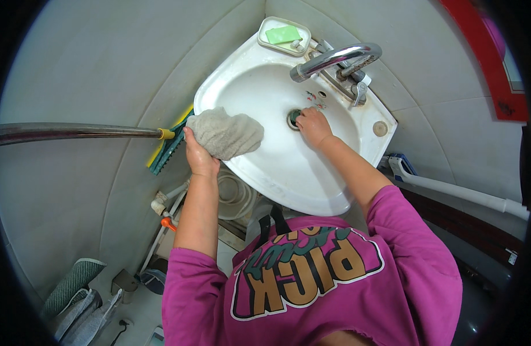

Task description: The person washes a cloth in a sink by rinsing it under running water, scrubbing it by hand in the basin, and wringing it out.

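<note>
A damp grey cloth [226,133] is gripped in my left hand [201,158], bunched over the left rim of the white corner washbasin [287,181]. My right hand [314,124] reaches into the bowl. Its fingertips are at the dark green piece [294,117] in the metal-rimmed drain [290,123], and the fingers partly cover it. Whether they grip that piece cannot be seen. Above the bowl arches a chrome faucet [334,58], with a lever handle [360,92] to its right. No stream comes from the spout.
On the basin's back corner sits a soap dish [306,49] with green soap [283,34]. A squeegee-like brush head [172,140] on a metal pole [75,130] leans at left. A white pole [460,188] lies at right. Beneath are a coiled hose [233,194] and an orange valve handle [168,223].
</note>
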Tool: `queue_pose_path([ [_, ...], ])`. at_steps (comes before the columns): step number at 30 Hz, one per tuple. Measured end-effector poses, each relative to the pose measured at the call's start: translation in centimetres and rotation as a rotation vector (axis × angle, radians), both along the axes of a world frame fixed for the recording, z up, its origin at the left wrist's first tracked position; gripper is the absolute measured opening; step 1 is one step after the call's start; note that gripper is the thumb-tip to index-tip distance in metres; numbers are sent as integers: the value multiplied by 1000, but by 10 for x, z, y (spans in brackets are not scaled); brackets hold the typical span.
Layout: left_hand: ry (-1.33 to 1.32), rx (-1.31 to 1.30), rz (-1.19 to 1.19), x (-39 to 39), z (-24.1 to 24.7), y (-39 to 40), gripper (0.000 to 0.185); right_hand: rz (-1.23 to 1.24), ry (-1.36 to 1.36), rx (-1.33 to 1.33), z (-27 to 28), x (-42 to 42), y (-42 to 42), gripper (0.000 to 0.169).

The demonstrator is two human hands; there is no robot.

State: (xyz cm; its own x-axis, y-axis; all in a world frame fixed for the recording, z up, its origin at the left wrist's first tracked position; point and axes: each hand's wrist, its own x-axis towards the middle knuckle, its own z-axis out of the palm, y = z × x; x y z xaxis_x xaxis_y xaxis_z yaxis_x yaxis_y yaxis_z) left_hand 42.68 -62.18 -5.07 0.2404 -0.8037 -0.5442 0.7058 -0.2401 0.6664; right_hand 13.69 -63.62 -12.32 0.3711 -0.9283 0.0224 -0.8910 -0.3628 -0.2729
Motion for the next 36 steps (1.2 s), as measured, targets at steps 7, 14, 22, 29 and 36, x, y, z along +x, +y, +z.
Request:
queue_pose_path([
  [7, 6, -16, -37, -1, -1, -2, 63, 11, 222, 155, 0, 3, 14, 16],
  [14, 19, -29, -34, 4, -1, 1, 61, -250, -114, -224, 105, -27, 25, 19],
  [22, -46, 28, -30, -7, 4, -5, 58, -619, -47, 68, 139, -77, 1, 16],
  [29, -120, 0, -67, -9, 4, -4, 54, -533, -83, 63, 140, -87, 7, 10],
  [36, -172, -26, -82, -10, 7, 0, 54, -428, -96, -12, 134, -103, 10, 8],
])
